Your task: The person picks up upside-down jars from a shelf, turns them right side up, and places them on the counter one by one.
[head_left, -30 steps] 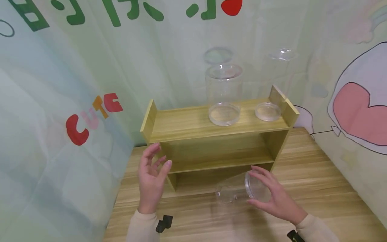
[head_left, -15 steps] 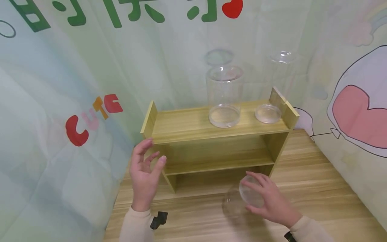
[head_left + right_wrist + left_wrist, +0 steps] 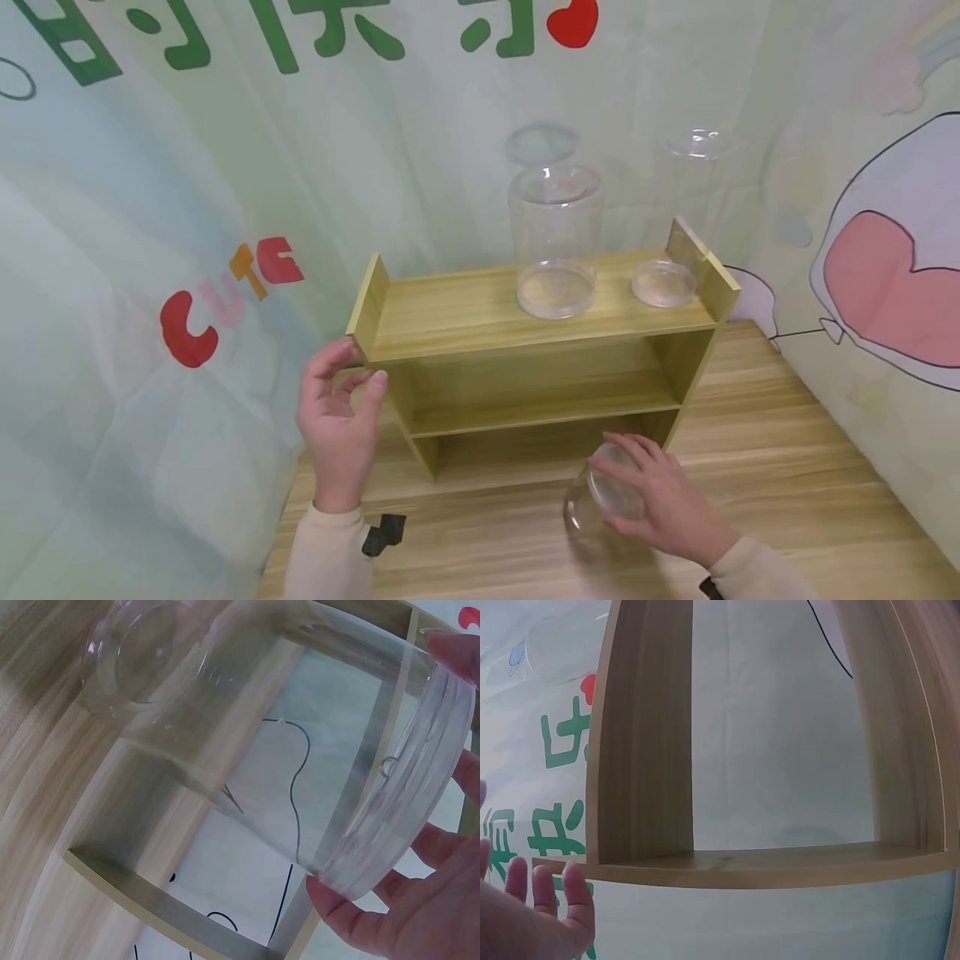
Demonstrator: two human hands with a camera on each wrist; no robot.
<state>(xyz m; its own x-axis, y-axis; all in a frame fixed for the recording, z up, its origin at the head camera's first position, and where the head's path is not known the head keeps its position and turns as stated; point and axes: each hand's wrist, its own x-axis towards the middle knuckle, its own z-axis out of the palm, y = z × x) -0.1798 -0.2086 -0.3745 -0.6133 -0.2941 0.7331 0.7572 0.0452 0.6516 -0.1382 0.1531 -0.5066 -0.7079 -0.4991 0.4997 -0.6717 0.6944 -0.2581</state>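
Observation:
My right hand [image 3: 670, 507] grips a clear lidded jar [image 3: 579, 510] around its lid [image 3: 409, 791], fingers on one side and thumb on the other. The jar is tilted over the table in front of the shelf, its base pointing down and left in the head view. Its clear body [image 3: 247, 742] overlaps the shelf in the right wrist view. My left hand [image 3: 341, 433] holds nothing. Its fingers are loosely bent, fingertips right at the front left corner of the wooden shelf [image 3: 450, 310]. In the left wrist view, the left hand [image 3: 536, 922] shows beside the shelf's edge.
On the shelf's top board stand a wide clear jar [image 3: 557, 237] and, toward the right end panel [image 3: 718, 287], another clear jar [image 3: 663, 285]. Below are two open compartments. A printed cloth [image 3: 442, 167] hangs close behind, and the wood-grain table [image 3: 780, 467] extends rightward.
My right hand has lowered slightly and turned the jar from nearly sideways to base-down at a tilt. My left hand has moved left, toward the shelf's outer corner.

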